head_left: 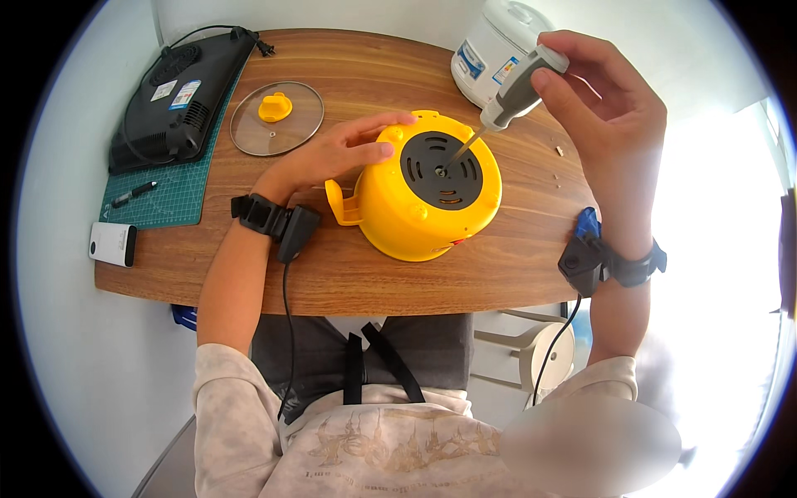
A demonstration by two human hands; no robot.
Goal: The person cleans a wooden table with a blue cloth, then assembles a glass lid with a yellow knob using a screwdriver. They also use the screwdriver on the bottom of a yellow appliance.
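A yellow electric pot [398,224] stands upside down on the wooden table, its slotted black base plate [424,150] facing up. My left hand [336,153] rests on the pot's upper left rim, fingers stretched out and apart, above the yellow handle [342,204]. In my right hand [610,104] is a grey screwdriver [516,90], gripped at the end of its handle between thumb and fingers. The shaft slants down to the left, and its tip is at the hole in the middle of the base plate.
A glass lid [295,129] with a yellow knob lies left of the pot. Farther left, a black induction cooker [178,100] and a pen [133,193] lie on a green cutting mat [178,203], near a white power bank [113,244]. A white rice cooker [506,41] stands behind.
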